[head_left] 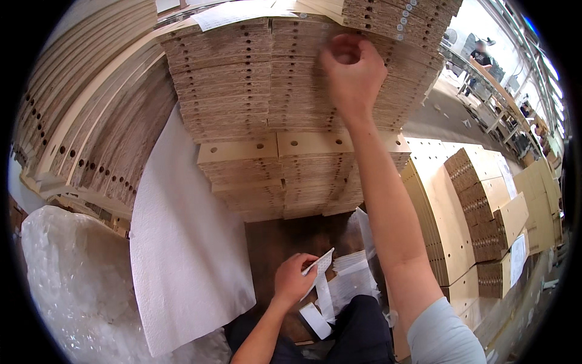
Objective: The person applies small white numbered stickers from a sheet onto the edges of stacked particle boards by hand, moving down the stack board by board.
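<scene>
My right hand [356, 70] is raised in front of the upper tier of stacked chipboard panels [224, 79], whose edges show rows of drilled holes. Its thumb and fingers curl together into a ring; the tips are blurred, and whatever they pinch is too small to make out. Low down, near my knees, my left hand [293, 281] grips a small white sheet [322, 262] with faint marks on it. Small round white stickers [402, 22] run down the panel edges at the top right of the stack.
More long panels [115, 121] stand tilted at left, beside a white foam sheet [188, 242] and a clear plastic bundle [79, 279]. Paper sheets [354, 282] lie by my legs. Panel stacks [439, 206] stand at right; a person [481, 57] is at a distant bench.
</scene>
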Demonstrator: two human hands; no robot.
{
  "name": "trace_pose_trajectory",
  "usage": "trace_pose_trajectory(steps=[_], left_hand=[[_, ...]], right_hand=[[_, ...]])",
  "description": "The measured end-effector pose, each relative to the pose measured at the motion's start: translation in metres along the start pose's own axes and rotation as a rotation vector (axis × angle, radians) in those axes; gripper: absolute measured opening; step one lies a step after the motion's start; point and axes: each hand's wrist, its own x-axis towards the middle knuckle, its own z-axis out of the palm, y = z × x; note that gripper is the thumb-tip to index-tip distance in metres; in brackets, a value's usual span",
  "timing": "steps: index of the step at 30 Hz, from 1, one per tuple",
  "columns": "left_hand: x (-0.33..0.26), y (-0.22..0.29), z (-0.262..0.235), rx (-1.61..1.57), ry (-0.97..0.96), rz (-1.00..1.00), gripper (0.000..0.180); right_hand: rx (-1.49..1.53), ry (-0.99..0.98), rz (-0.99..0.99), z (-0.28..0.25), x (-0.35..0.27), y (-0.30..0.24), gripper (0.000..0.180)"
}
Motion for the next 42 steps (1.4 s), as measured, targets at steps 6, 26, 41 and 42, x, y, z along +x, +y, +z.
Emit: trace_pose_trajectory(steps=[6,26,41,42], left_hand=[[-0.002,0.005,0.001,-0.008,-0.009,-0.02,0.023],[-0.006,0.006,-0.004,0.006,-0.016,-0.019,0.019],[-0.003,0.005,-0.001,0.013,-0.022,-0.015,0.022],[-0.003,0.005,-0.002,0.016,-0.02,-0.016,0.022]], right_hand=[[-0.359,0.026,-0.312,0.004,0.007,0.006,0.017],[0.024,-0.032,-0.119,0.001,-0.001,0.011,0.028],[-0.28,-0.028,-0.151,-0.016,0.009,0.023,0.035],[-0.295,-0.044,-0.082,-0.02,0.01,0.023,0.036]])
